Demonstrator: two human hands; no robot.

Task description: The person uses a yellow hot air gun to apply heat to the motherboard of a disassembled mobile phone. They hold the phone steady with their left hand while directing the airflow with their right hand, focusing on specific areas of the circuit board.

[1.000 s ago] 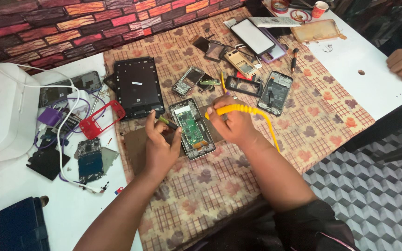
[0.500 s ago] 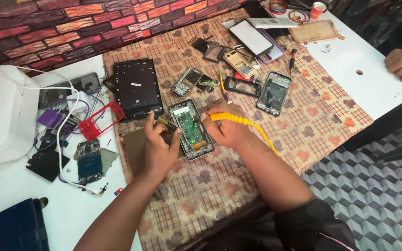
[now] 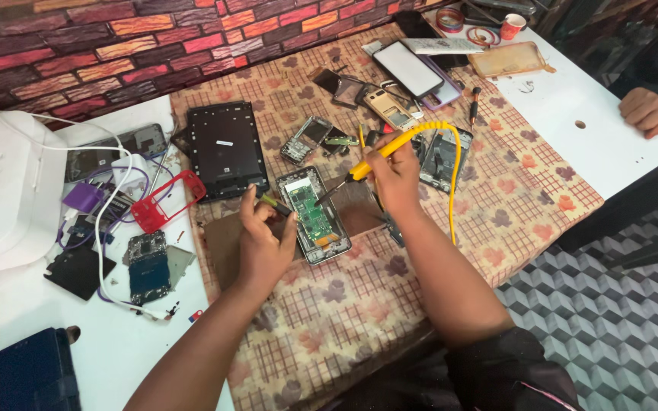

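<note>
Two hands at one opened phone (image 3: 315, 214).
Right hand (image 3: 394, 174) grips a yellow soldering iron (image 3: 387, 152); left hand (image 3: 262, 242) pinches a small, indistinct tool (image 3: 274, 202).

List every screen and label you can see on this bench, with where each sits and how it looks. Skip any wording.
Dark tablet: face down on the patterned cloth, left of centre, black rectangle.
White label: small strip on the tablet's back.
Phone screen: far end of the cloth, white-faced rectangle with dark edge.
Opened phone: between left hand and right hand, green board exposed, no display showing.
</note>
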